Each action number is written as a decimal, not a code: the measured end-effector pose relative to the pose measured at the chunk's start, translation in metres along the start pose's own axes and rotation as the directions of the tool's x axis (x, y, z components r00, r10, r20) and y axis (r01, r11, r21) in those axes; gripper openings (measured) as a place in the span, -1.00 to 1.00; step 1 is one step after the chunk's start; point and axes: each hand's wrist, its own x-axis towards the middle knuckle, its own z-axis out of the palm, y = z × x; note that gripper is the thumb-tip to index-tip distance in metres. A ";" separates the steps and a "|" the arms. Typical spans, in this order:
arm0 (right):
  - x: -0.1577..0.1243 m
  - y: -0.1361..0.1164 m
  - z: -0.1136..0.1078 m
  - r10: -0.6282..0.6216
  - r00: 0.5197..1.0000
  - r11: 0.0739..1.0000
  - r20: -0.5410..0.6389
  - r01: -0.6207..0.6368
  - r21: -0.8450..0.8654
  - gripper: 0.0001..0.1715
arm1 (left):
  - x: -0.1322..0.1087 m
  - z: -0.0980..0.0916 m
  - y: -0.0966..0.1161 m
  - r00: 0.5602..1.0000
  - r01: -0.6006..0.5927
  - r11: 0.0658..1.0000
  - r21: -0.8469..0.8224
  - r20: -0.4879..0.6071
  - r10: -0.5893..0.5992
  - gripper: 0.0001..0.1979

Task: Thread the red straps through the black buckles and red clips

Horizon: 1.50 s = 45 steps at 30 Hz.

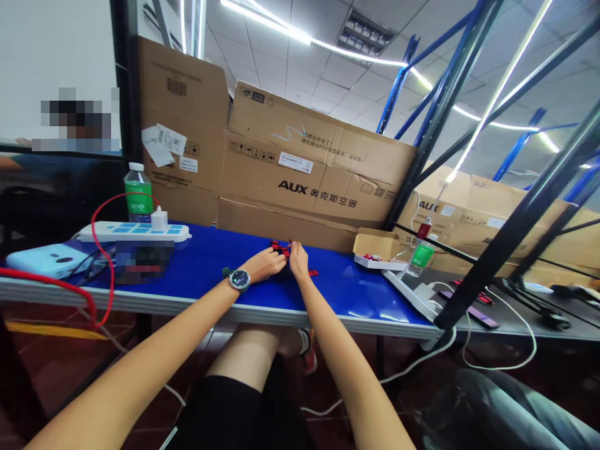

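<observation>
Currently we look down along our bare forearms at a blue table top (220, 275). Our left hand (262, 264), with a round smartwatch (239, 280) on its wrist, and our right hand (299, 261) meet near the table's far side. Their fingers curl inward, closed around a cluster of small red-and-black pieces (281, 249), though at this size we cannot tell whether they grip them. One loose red piece (313, 272) lies just beside our right hand. Farther left sit a white power strip (134, 232), a looping red cable (96, 231) and a green-labelled water bottle (138, 192). Farther right stands a small open carton (375, 249), before a large AUX cardboard box (319, 169).
</observation>
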 end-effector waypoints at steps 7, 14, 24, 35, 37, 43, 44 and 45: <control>0.002 0.004 0.003 0.002 0.998 1.000 0.067 -0.004 0.026 -0.70 | -0.008 0.003 -0.009 0.948 0.284 0.934 -0.217 -0.083 -0.308 -0.74; -0.006 -0.005 0.006 -0.158 0.939 0.986 0.305 0.132 0.106 -0.66 | -0.023 0.017 -0.032 0.676 0.533 0.558 -0.636 -0.076 -0.733 -0.69; -0.013 -0.011 0.006 -0.183 0.928 0.974 0.324 0.127 0.186 -0.70 | -0.023 0.017 -0.032 0.652 0.482 0.362 -0.798 0.051 -0.756 -0.59; -0.014 -0.012 0.005 -0.243 0.910 0.959 0.335 0.175 0.221 -0.69 | -0.025 0.026 -0.035 0.672 0.422 0.300 -0.856 0.073 -0.737 -0.53; -0.014 -0.013 0.004 -0.266 0.909 0.957 0.320 0.211 0.198 -0.69 | -0.025 0.027 -0.036 0.679 0.415 0.289 -0.863 0.083 -0.730 -0.53; -0.018 -0.020 0.000 -0.266 0.892 0.951 0.365 0.182 0.249 -0.68 | -0.026 0.028 -0.037 0.704 0.401 0.274 -0.874 0.103 -0.702 -0.58; -0.019 -0.021 0.001 -0.252 0.895 0.953 0.369 0.165 0.253 -0.68 | -0.026 0.028 -0.037 0.705 0.402 0.284 -0.871 0.096 -0.702 -0.59; -0.020 -0.022 0.001 -0.237 0.900 0.956 0.365 0.150 0.251 -0.68 | -0.026 0.028 -0.037 0.705 0.405 0.295 -0.865 0.090 -0.703 -0.60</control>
